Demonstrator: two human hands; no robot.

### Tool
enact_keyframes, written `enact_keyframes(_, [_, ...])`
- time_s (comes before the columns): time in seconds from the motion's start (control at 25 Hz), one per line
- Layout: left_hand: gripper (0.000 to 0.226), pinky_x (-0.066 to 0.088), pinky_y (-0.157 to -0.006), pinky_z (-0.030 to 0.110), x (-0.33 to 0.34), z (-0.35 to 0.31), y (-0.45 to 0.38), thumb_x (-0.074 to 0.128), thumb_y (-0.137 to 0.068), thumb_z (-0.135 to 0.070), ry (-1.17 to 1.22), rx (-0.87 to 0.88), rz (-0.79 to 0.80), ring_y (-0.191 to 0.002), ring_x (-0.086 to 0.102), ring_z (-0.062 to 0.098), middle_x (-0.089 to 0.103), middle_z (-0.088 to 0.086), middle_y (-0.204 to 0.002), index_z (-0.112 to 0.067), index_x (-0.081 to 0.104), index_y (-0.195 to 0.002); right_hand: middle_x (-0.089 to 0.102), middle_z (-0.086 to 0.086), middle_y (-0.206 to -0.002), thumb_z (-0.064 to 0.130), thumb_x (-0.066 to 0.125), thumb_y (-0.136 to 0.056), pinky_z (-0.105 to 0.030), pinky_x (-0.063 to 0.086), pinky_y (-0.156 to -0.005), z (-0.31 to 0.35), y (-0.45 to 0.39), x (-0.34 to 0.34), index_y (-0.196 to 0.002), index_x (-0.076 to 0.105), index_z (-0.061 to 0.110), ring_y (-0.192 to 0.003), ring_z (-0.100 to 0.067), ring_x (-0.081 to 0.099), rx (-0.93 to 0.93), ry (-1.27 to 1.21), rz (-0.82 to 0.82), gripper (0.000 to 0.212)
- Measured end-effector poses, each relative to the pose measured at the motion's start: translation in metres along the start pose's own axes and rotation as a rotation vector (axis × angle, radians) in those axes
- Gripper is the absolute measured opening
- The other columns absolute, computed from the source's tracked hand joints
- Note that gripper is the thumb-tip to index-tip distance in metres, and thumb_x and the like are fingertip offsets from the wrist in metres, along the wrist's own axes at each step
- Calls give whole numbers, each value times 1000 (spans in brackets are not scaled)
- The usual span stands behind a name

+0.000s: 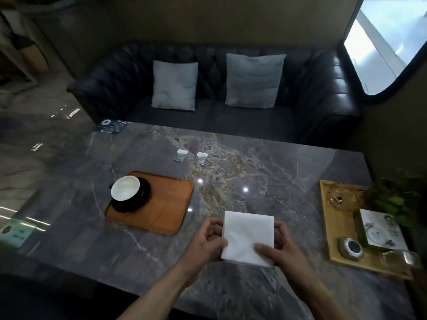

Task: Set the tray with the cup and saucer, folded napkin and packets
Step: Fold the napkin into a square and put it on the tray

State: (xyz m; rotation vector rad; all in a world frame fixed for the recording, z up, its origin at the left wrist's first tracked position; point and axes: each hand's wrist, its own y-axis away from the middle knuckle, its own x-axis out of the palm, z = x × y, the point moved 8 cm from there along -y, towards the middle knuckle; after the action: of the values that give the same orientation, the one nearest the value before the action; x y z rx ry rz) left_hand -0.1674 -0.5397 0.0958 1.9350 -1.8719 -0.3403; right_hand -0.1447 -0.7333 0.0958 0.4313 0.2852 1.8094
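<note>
Napkin (248, 236) between left hand (209, 241) and right hand (280, 248)

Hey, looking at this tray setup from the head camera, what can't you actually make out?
- Print on the two packets: too small and blurred.
- Saucer under the cup: near part covered by the cup.
- How many folds the napkin has: only its top face shows; left hand and right hand cover its edges.
- Items on the wooden tray at right: dim and cut off by the frame edge.

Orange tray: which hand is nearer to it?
Left. The left hand holds the napkin's left edge just right of the orange tray; the right hand is beyond the napkin.
</note>
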Motion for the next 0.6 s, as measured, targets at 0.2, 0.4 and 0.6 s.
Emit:
enact_keyframes(0.2, [44, 54, -62, 30, -67, -7, -4, 64, -64, -12, -18, -23, -43, -84, 64, 17, 61, 11, -98, -18, 58, -108, 73, -7, -110, -4, 76, -74, -41, 60, -79, 1, -23, 58, -118, 54, 19, -98, -27, 70, 12, 22, 14, 54])
enact_keyframes(0.4, [34, 56, -69, 34, -148, -10, -19, 65, -79, -4, -71, -32, -44, -88, 63, 18, 63, 13, -104, -15, 56, -110, 72, -8, -107, -5, 77, -74, -39, 61, -71, -8, -56, 131, -116, 55, 18, -92, -25, 71, 35, 81, -57, 52])
enact_keyframes(0.6, [37, 54, -74, 36, -219, -15, -40, 71, -79, -9, -151, -30, -19, -86, 61, 19, 63, 14, -101, -8, 52, -110, 68, -9, -102, 3, 81, -73, -32, 59, -63, -23, -88, 192, -115, 58, 25, -86, -24, 70, 84, 146, -163, 53])
